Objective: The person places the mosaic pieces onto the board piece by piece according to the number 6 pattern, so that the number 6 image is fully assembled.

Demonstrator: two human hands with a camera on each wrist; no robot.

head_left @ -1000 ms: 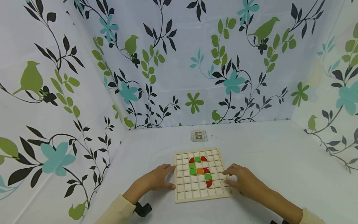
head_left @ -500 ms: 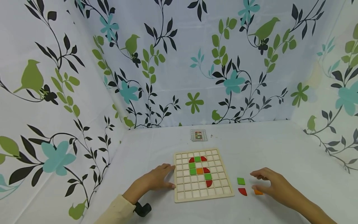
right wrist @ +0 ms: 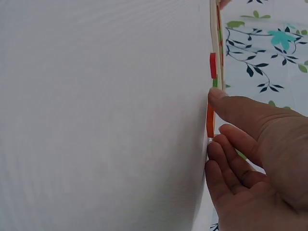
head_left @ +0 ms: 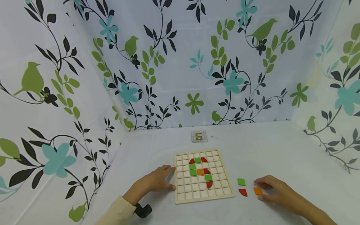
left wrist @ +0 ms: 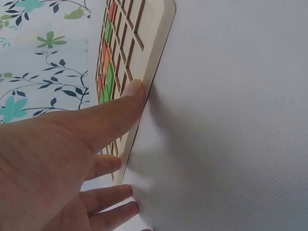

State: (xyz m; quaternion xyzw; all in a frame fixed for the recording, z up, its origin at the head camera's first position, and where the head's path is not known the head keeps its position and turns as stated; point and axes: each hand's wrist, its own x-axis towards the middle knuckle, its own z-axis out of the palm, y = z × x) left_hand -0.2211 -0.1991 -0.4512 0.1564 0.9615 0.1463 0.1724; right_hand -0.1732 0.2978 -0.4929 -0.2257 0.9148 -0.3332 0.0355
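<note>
A wooden grid board [head_left: 182, 196] lies flat on the table, with red, green and orange tiles set in several of its squares. My left hand [head_left: 157, 178] rests at the board's left edge; in the left wrist view its thumb [left wrist: 115, 113] touches the rim, fingers extended. Right of the board, an orange square tile [head_left: 257, 191] lies between the thumb and fingers of my right hand [head_left: 277, 193], which pinch it at the table surface. The right wrist view has the orange tile [right wrist: 210, 120] edge-on. Beside it lie a green square tile [head_left: 241, 182] and a red quarter-round tile [head_left: 243, 192].
Behind the board lies a small card [head_left: 198, 136] with a gridded coloured figure. A white cloth covers the table [head_left: 270, 147]. Patterned curtains [head_left: 168, 62] hang at the back and sides. A black strap device [head_left: 142, 211] sits at the left wrist.
My right hand has moved right, off the board's right edge, uncovering the green, red and orange tiles, and its thumb and fingers have come in around the orange one. The left hand stays put.
</note>
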